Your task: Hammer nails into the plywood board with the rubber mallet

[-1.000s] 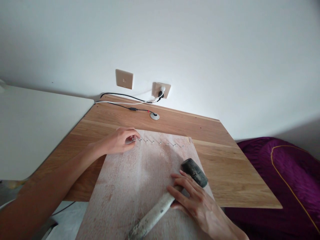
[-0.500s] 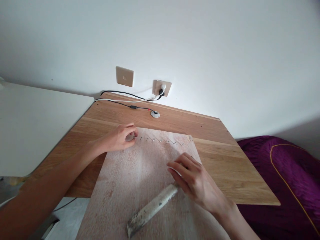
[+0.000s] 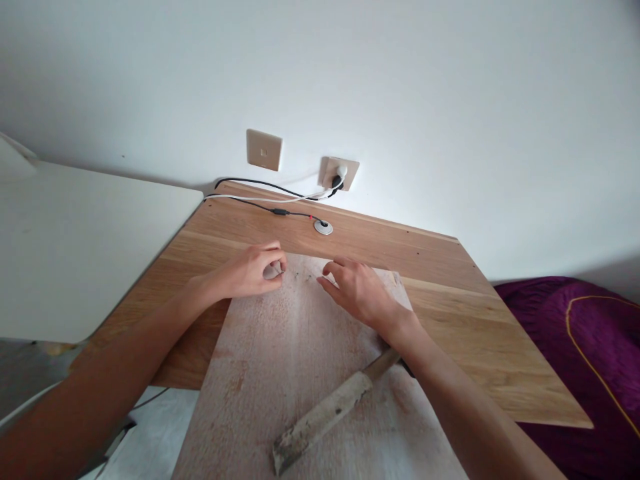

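**While fingers crowd a nail [image 3: 281,271], a mallet [image 3: 325,417] lies loose**

Since the left hand [image 3: 253,272] pinches a small nail at the board's [image 3: 280,373] far edge, it could slip and roll. The right hand [image 3: 357,293], fingers loosely spread, hovers near and may jog it. Its forearm crosses the mallet and could nudge it off.

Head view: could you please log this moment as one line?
left hand pinches nail | right hand open over board | mallet lies on board

mallet [image 3: 327,417]: head behind right forearm [image 3: 450,397] | board [image 3: 280,360]: cut by bottom edge | left fingers [image 3: 267,257]: what they pinch is indiscernible
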### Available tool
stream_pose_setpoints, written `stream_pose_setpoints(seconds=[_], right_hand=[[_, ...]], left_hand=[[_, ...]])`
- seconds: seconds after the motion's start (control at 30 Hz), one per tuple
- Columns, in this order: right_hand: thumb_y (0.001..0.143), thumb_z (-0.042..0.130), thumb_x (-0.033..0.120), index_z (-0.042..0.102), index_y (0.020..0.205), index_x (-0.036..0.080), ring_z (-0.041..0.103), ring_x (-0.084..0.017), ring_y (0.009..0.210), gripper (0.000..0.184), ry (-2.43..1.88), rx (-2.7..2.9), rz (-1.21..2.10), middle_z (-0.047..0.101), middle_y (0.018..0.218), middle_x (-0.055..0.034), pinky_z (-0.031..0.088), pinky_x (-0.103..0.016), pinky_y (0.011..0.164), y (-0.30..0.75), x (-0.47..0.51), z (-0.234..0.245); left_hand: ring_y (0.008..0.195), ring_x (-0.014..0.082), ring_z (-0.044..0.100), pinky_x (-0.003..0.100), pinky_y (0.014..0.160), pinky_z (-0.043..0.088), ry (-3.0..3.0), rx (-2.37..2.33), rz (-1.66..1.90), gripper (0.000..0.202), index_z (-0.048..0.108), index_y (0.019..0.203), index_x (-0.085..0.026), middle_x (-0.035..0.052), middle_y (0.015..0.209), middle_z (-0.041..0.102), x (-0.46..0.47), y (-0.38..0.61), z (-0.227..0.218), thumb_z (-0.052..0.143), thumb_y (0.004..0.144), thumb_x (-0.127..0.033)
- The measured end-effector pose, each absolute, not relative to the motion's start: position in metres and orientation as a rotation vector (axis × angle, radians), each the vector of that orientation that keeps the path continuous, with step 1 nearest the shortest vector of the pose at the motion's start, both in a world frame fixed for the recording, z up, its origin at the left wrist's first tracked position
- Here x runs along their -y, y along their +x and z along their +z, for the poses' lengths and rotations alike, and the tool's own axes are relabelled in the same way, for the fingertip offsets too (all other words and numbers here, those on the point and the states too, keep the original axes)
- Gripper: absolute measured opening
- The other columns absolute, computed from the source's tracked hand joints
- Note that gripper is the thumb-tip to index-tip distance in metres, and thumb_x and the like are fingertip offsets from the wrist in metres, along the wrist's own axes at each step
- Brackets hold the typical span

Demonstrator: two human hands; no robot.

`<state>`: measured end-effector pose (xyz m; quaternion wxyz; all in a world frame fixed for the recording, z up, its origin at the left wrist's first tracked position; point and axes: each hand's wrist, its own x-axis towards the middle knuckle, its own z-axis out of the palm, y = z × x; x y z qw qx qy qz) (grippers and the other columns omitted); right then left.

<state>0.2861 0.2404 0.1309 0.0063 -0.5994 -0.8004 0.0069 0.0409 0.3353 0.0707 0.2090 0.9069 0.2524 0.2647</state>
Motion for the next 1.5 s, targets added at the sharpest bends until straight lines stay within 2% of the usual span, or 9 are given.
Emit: stream_pose_setpoints(seconds=[0.23,0.43,0.7,0.9,1.07,1.3,1.5], right_hand=[[0.104,0.057,0.027,0.077,0.096,0.016,0.075,-0.023,0.087,0.024,-1.976,2.464,0.003,0.079,0.099,-0.0100,0.049,-0.030,0.073,0.283,-0.243,0.125],[0.103,0.056,0.024,0.077,0.093,0.015,0.075,-0.022,0.085,0.025,-1.986,2.491,0.011,0.079,0.096,-0.0102,0.048,-0.029,0.071,0.281,-0.245,0.125],[0.099,0.053,0.012,0.076,0.103,0.014,0.074,-0.024,0.091,0.024,-1.922,2.535,0.021,0.078,0.105,-0.0128,0.051,-0.031,0.077,0.284,-0.245,0.123],[0.097,0.055,0.009,0.076,0.107,0.014,0.074,-0.023,0.090,0.024,-1.871,2.556,0.052,0.078,0.103,-0.0120,0.052,-0.031,0.080,0.285,-0.243,0.129],[0.101,0.056,0.014,0.076,0.107,0.014,0.073,-0.020,0.089,0.021,-1.812,2.562,0.081,0.077,0.103,-0.0101,0.051,-0.028,0.080,0.288,-0.241,0.134],[0.101,0.060,0.017,0.075,0.105,0.017,0.067,-0.015,0.073,0.015,-1.648,2.531,0.249,0.073,0.092,-0.0046,0.048,-0.026,0.073,0.300,-0.223,0.132],[0.101,0.062,0.018,0.074,0.105,0.014,0.071,-0.020,0.086,0.013,-1.600,2.623,0.258,0.075,0.099,-0.0082,0.052,-0.030,0.079,0.299,-0.213,0.127]], left_hand=[[0.065,0.0104,0.051,0.025,0.063,0.038,2.480,-0.671,0.789,0.006,0.067,0.085,-0.018,-0.0023,0.077,0.054,-0.336,0.042,0.070,0.065,0.081,-0.014],[0.063,0.0098,0.049,0.025,0.061,0.036,2.472,-0.685,0.774,0.003,0.068,0.084,-0.018,-0.0027,0.075,0.053,-0.337,0.041,0.069,0.066,0.083,-0.015],[0.063,0.0100,0.049,0.025,0.061,0.037,2.475,-0.714,0.746,0.003,0.067,0.082,-0.019,-0.0029,0.076,0.053,-0.335,0.040,0.074,0.066,0.083,-0.017],[0.066,0.0115,0.052,0.026,0.063,0.038,2.494,-0.752,0.771,0.004,0.065,0.082,-0.019,-0.0020,0.078,0.056,-0.335,0.041,0.074,0.066,0.085,-0.019],[0.067,0.0120,0.053,0.027,0.063,0.038,2.507,-0.757,0.771,0.007,0.064,0.083,-0.019,-0.0014,0.080,0.058,-0.336,0.041,0.071,0.067,0.087,-0.023],[0.068,0.0119,0.053,0.026,0.065,0.040,2.489,-0.687,0.755,0.006,0.065,0.088,-0.019,-0.0013,0.081,0.058,-0.335,0.040,0.071,0.067,0.082,-0.018],[0.064,0.0107,0.050,0.026,0.062,0.038,2.474,-0.682,0.736,0.003,0.063,0.081,-0.019,-0.0024,0.075,0.056,-0.336,0.041,0.070,0.064,0.081,-0.016]])
